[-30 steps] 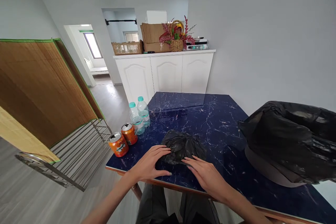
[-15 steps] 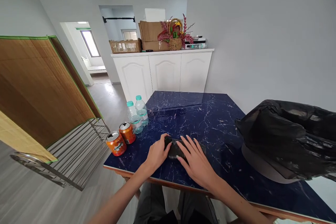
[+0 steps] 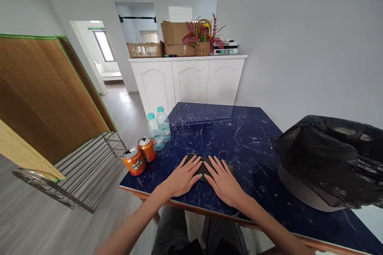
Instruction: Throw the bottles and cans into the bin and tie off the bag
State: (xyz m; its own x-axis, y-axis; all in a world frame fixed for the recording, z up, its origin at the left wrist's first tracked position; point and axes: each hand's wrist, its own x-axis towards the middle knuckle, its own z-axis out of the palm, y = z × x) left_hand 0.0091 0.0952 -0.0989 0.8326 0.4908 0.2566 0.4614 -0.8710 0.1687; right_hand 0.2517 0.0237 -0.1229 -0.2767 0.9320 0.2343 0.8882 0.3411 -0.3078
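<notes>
A small folded piece of black plastic bag lies on the dark blue marbled table in front of me. My left hand rests flat across its left part, fingers stretched out. Over the right part lies my right hand, palm down with the fingers spread. The two thumbs nearly meet in the middle. Much of the black plastic is hidden under the hands. Left of my left hand stand two orange soda cans, both opened, and behind them two clear water bottles with teal caps.
At the right of the table stands a grey bin lined with a large black bag. A metal rack with a bamboo mat is on the left. Behind the table, a white cabinet bears cardboard boxes and a flower basket.
My left hand has gone from curled at the plastic's left edge to lying flat on it. The black plastic looks flatter. My right hand stays on it, and the view has shifted slightly.
</notes>
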